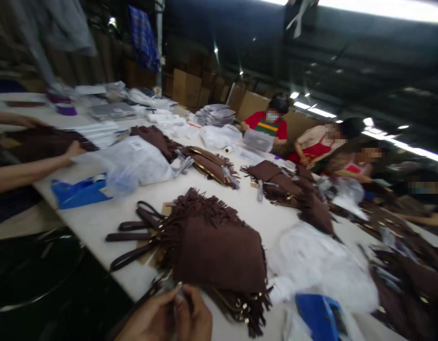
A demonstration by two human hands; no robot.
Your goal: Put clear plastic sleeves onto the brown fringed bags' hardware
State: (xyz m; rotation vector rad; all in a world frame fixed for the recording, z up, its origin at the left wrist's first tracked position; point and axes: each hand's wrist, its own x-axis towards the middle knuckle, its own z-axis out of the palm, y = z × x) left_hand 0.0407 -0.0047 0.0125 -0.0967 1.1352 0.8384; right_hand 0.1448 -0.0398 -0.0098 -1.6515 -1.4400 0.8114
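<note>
Close in front, at the near edge of the bench (219,232), the wearer's left hand (174,310) comes up from below, fingers curled inward and thumb against the forefinger. Those fingertips are pinched together on a small shiny piece (180,285), too blurred to name. Whether the right hand shares that grip, I cannot tell.

Just beyond the hand lies the large dark-brown bag of soft-looking material with a ragged fringe (221,253), flat on the bench, gold-coloured fittings showing along its near edge. To the left of the bag, slim dark-brown looped straps (133,237) stick out toward the bench's edge. On its right sits a crumpled white plastic heap (322,265), with a glossy blue object (316,315) nearer me. Past the bag are more brown fringed bags (212,168); far to its left, a co-worker's hands (74,150) rest on another dark-brown piece (41,144).
</note>
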